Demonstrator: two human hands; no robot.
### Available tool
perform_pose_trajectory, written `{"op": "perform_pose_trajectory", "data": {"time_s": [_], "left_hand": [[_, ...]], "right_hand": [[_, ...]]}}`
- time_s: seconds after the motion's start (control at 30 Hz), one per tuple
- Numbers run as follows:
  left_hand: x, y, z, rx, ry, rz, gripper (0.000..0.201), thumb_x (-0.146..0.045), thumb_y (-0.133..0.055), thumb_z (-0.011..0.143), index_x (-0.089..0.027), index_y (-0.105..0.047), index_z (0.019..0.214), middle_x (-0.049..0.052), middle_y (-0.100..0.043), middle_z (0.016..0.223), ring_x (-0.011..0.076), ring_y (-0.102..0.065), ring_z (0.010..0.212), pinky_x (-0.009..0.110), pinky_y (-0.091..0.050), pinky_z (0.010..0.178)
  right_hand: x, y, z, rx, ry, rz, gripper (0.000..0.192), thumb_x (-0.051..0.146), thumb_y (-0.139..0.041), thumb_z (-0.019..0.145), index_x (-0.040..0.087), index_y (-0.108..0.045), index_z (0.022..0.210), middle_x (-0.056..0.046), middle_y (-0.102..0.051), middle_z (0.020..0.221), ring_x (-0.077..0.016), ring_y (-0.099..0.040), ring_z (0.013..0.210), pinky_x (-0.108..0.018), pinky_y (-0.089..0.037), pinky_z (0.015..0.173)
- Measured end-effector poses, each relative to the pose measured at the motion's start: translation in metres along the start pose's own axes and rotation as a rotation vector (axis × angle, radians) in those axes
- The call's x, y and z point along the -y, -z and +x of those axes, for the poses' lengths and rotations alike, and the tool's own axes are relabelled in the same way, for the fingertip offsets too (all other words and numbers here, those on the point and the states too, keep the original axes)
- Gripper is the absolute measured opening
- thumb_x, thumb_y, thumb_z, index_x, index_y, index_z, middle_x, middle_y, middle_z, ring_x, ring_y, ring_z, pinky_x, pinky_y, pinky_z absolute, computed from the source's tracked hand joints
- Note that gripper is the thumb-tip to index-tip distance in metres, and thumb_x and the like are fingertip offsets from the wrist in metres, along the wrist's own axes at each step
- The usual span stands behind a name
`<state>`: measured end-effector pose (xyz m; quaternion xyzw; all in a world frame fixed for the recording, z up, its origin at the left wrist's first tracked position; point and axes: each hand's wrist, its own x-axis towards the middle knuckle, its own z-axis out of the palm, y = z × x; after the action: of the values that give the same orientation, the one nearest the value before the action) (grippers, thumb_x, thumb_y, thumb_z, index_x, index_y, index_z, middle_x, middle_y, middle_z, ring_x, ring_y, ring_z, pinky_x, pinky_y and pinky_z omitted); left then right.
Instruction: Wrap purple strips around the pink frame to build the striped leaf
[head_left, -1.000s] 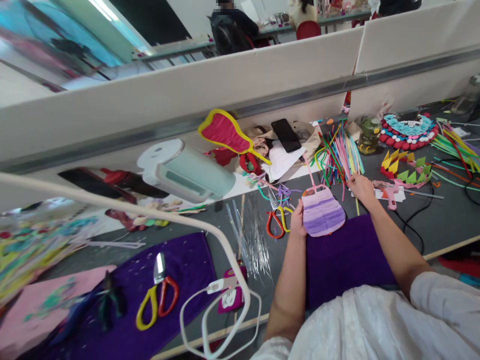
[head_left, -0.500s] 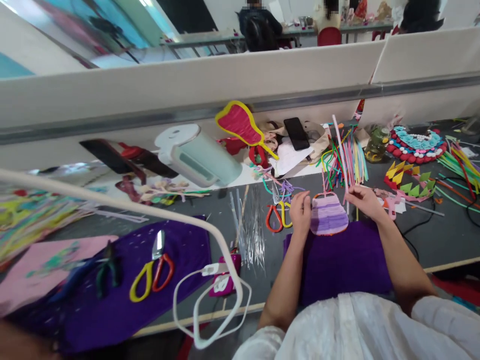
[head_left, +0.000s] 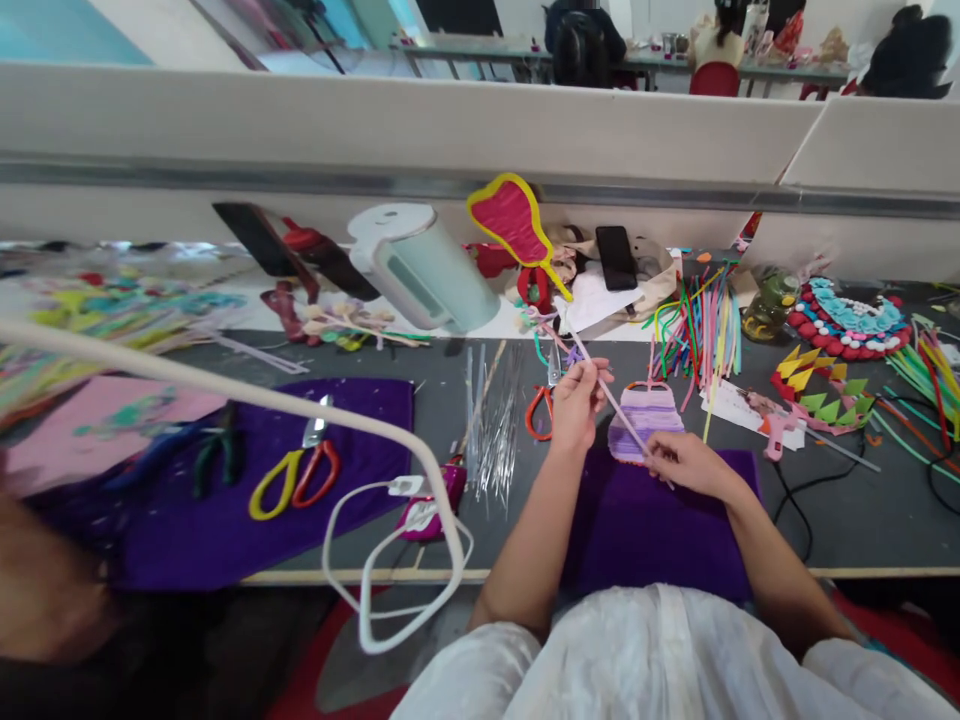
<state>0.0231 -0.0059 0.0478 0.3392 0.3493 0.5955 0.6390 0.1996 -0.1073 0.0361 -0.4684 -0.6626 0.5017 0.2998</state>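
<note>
A thin pink stick (head_left: pixel 619 412) runs slantwise between my two hands. My left hand (head_left: pixel 576 403) pinches its upper part and my right hand (head_left: pixel 681 463) grips its lower end. Under the stick lies a small purple striped bag-shaped piece (head_left: pixel 646 415) with a pink handle, resting at the far edge of a purple cloth (head_left: pixel 660 530). Red and yellow handled scissors (head_left: pixel 538 410) lie just left of my left hand, partly hidden by it.
A bundle of coloured sticks (head_left: pixel 699 325) lies behind the bag. A pink glue gun (head_left: pixel 776 430) and its cable sit to the right. Clear thin rods (head_left: pixel 491 420), a pale green appliance (head_left: pixel 424 265), a phone (head_left: pixel 616 256), second scissors (head_left: pixel 296 478) and a white lamp arm (head_left: pixel 300 415) stand left.
My right hand carried a pink stick from the bundle down toward me. My left hand left the purple bag and took hold of the stick's upper part. The camera turned left.
</note>
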Motion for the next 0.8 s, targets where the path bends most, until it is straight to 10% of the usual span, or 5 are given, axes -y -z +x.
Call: {"op": "perform_pose_trajectory", "data": {"time_s": [0.1, 0.37, 0.57, 0.8], "left_hand": [[0.001, 0.012, 0.001, -0.099, 0.056, -0.123, 0.022, -0.031, -0.075, 0.073, -0.013, -0.068, 0.084, 0.001, -0.066, 0.069, 0.0030, -0.048, 0.047, 0.012, -0.033, 0.039], [0.006, 0.009, -0.007, -0.251, 0.307, -0.417, 0.011, -0.024, -0.064, 0.084, -0.014, -0.062, 0.084, -0.001, -0.065, 0.065, 0.0107, -0.065, 0.062, 0.023, -0.055, 0.061], [0.008, -0.010, -0.028, -0.023, 0.063, -0.225, 0.026, -0.039, -0.067, 0.079, -0.014, -0.062, 0.084, -0.005, -0.053, 0.054, 0.0076, -0.052, 0.043, 0.021, -0.048, 0.048], [0.015, -0.019, -0.049, 0.185, 0.034, -0.001, 0.032, -0.045, -0.058, 0.085, -0.014, -0.061, 0.081, -0.005, -0.050, 0.049, 0.0070, -0.045, 0.037, 0.020, -0.040, 0.042]], "right_hand": [[-0.004, 0.006, -0.009, -0.043, -0.014, 0.346, 0.032, 0.034, -0.060, 0.084, 0.022, -0.057, 0.114, 0.002, -0.065, 0.069, -0.0103, -0.059, 0.052, -0.018, -0.041, 0.044], [0.007, 0.016, -0.014, -0.307, 0.185, 0.732, 0.025, 0.032, -0.071, 0.078, 0.021, -0.069, 0.100, -0.007, -0.072, 0.085, -0.0166, -0.067, 0.070, -0.025, -0.052, 0.054], [0.016, 0.019, 0.002, -0.686, 0.276, 0.590, 0.016, 0.035, -0.068, 0.080, 0.020, -0.073, 0.079, -0.001, -0.063, 0.073, -0.0057, -0.051, 0.051, -0.018, -0.039, 0.043], [0.036, 0.022, 0.025, -0.558, 0.121, 0.549, 0.022, 0.032, -0.073, 0.074, 0.020, -0.071, 0.092, 0.003, -0.059, 0.064, -0.0065, -0.048, 0.048, -0.017, -0.037, 0.038]]}}
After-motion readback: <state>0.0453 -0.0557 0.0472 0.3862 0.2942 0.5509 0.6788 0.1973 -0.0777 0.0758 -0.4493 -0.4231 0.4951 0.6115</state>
